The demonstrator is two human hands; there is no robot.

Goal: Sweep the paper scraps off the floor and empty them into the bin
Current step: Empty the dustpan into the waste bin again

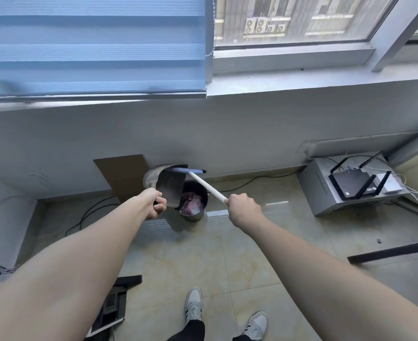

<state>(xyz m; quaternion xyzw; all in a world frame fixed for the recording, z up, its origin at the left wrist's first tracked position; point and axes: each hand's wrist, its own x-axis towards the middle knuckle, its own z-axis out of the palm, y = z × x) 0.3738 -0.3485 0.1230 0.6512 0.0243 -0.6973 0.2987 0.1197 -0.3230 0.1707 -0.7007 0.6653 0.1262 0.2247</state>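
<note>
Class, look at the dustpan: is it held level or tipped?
Tipped. The left hand holds the dustpan with its mouth slanting down over the bin, where pink scraps lie.

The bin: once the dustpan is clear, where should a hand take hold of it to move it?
Probably the bare front rim of the bin, coming from above on the person's side. It stands upright and open-topped, the wall is close behind, and the dustpan held by the left hand overhangs its left and back rim. Pinch the rim; pink scraps fill the inside.
</note>
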